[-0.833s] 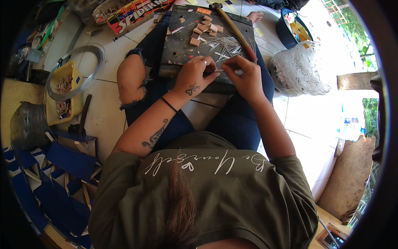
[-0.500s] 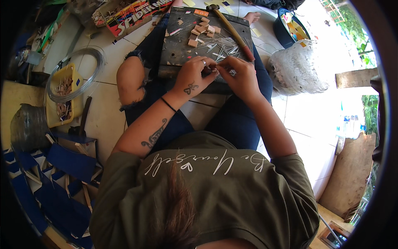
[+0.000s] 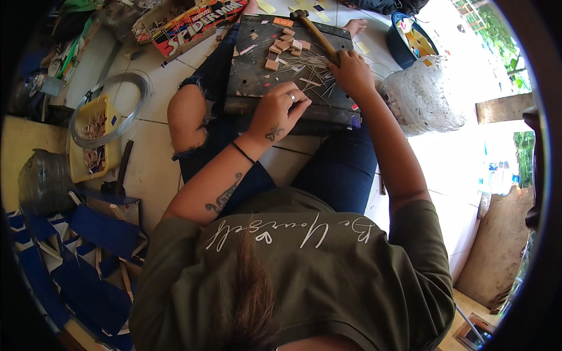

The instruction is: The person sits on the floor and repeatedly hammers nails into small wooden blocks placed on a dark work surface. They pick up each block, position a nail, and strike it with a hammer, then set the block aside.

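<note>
A dark, worn board [image 3: 249, 76] lies across in front of my legs. On it rests a hammer [image 3: 321, 36] with a yellowish wooden handle, its head at the far edge. My right hand [image 3: 353, 75] is closed around the near part of that handle. At the board's near edge my left hand [image 3: 277, 111] is curled, thumb pressed to the fingers; whatever is in the pinch is hidden. Small wooden blocks [image 3: 285, 44] are heaped on the middle of the board. Thin straight wire pieces [image 3: 310, 69] lie scattered between the blocks and my hands.
To the left, a wire coil [image 3: 143, 96] leans over a yellow basket [image 3: 108, 161] of wood scraps. Blue-covered pieces [image 3: 102, 231] pile up nearer. A printed cardboard box [image 3: 196, 26] stands far left. On the right are a dark tub [image 3: 404, 52] and a whitish cylindrical block [image 3: 418, 96].
My right hand has left my left hand, moved away and to the right, and taken hold of the hammer handle. My left hand stays near the board's edge, slightly lower.
</note>
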A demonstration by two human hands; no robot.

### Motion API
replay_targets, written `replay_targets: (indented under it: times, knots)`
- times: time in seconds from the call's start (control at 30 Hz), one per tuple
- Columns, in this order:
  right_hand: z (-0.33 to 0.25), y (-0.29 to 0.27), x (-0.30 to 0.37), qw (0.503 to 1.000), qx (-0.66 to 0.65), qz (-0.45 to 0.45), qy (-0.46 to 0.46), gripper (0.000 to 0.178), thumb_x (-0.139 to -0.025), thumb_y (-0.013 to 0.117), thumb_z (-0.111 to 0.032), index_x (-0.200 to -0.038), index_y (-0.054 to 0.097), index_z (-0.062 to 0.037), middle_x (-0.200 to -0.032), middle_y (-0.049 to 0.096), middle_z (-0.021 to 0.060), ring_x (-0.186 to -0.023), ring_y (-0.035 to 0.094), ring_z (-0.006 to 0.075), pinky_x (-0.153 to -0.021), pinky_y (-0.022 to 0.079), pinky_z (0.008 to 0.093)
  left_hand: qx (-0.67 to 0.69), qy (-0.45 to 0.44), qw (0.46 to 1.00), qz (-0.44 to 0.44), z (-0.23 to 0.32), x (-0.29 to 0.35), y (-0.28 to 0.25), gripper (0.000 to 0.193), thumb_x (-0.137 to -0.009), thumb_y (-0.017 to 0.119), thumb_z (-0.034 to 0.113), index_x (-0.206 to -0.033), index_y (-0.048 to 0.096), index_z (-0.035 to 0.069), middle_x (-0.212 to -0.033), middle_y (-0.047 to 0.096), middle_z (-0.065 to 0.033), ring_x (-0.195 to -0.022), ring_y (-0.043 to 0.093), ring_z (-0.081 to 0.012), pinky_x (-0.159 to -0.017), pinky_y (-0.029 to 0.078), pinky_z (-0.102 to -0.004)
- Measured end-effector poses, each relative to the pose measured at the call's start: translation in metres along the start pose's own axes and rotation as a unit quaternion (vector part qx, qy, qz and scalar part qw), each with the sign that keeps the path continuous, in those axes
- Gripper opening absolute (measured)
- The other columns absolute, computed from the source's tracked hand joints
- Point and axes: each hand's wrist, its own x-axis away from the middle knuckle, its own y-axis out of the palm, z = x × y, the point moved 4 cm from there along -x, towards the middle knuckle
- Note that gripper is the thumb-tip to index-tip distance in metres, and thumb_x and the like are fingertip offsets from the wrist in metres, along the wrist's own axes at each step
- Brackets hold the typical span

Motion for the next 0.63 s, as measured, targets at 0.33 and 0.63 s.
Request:
replay_targets:
  times: [0.33,0.63]
  knots:
    - [0.009,-0.025,0.041,0.890,-0.442,-0.066,0.093,0.029,-0.099,0.051,-0.018,-0.123,0.055,-0.0022,-0.084,0.062,0.0091,-0.074,0.064,0.0176,-0.065,0.050,0.0307,-0.005,-0.028,0.999,-0.029,0.001,-0.003,0.000,0.008,-0.082,0.069,0.003,-0.079,0.063,-0.001,-0.078,0.059,-0.0112,-0.074,0.060,-0.0295,-0.067,0.048,-0.0375]
    - [-0.001,-0.107,0.173,0.927,-0.319,-0.160,0.114,0.048,-0.099,0.055,-0.015,-0.146,0.043,-0.0146,-0.103,0.066,0.0103,-0.085,0.067,0.0199,-0.076,0.050,0.0236,-0.012,-0.031,0.999,-0.036,0.002,-0.002,0.002,0.005,-0.082,0.068,0.004,-0.082,0.064,0.000,-0.082,0.060,-0.0110,-0.079,0.060,-0.0305,-0.072,0.049,-0.0385]
